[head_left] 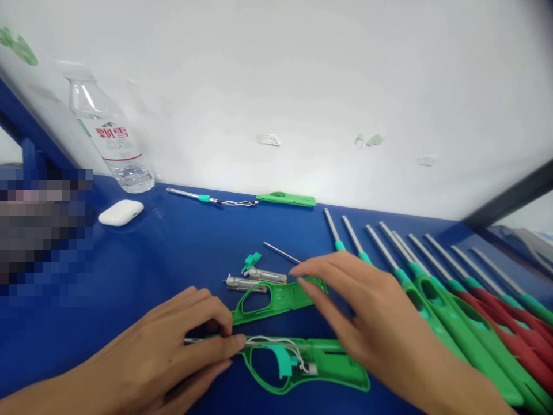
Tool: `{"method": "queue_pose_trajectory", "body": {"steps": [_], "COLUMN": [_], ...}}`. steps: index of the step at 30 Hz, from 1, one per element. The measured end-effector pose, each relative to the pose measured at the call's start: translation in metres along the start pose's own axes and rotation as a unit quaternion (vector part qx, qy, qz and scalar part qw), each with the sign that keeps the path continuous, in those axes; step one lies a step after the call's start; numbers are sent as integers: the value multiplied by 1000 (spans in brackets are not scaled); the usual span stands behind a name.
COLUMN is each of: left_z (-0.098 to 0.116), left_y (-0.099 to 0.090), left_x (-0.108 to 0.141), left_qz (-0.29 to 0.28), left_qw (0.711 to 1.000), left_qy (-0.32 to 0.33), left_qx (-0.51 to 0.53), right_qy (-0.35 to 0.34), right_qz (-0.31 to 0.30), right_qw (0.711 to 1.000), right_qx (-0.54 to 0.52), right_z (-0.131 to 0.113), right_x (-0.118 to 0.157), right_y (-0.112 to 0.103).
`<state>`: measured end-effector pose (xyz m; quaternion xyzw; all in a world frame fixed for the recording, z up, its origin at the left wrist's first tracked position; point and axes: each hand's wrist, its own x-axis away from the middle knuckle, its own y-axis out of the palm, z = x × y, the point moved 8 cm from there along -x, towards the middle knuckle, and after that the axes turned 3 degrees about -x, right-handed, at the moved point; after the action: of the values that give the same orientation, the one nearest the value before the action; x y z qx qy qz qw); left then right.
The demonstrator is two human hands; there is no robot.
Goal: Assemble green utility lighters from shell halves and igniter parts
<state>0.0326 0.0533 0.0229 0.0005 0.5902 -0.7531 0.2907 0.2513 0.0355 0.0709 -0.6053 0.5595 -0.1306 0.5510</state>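
My left hand (185, 340) pinches the metal tube and the narrow end of a green lighter shell (345, 364) low in the middle. Inside that shell lie white wires (298, 351) and a teal trigger (283, 362). Just beyond it is a second green half shell (280, 300). My right hand (358, 305) is over this second shell's right end, thumb and fingers apart, fingertips near a clear cylinder (268, 275); whether they touch it is unclear. Another clear cylinder (244, 283), a small teal part (252, 261) and a thin metal rod (280, 251) lie close by.
Several green and red lighters (479, 340) with metal tubes lie at the right. Toward the wall are a wired metal tube (185, 193) and a green shell (287, 199). A water bottle (108, 132) and white case (121, 213) are at left on the blue table (173, 253).
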Motion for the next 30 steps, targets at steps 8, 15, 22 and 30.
{"method": "queue_pose_trajectory", "body": {"steps": [8, 15, 22, 30], "left_z": [7, -16, -49, -41], "left_y": [-9, -23, -17, -22], "left_x": [6, -4, -3, -10], "left_qz": [45, 73, -5, -5], "left_qw": [995, 995, 992, 995], "left_qy": [21, -30, -37, -13], "left_qx": [-82, -66, -124, -96], "right_qy": [-14, -19, -62, -55], "right_qz": [-81, -113, -164, -164], "right_qw": [994, 991, 980, 983], "right_qx": [70, 64, 90, 64], "right_z": [20, 12, 0, 0], "right_x": [5, 6, 7, 5], "right_y": [21, 25, 36, 33]}}
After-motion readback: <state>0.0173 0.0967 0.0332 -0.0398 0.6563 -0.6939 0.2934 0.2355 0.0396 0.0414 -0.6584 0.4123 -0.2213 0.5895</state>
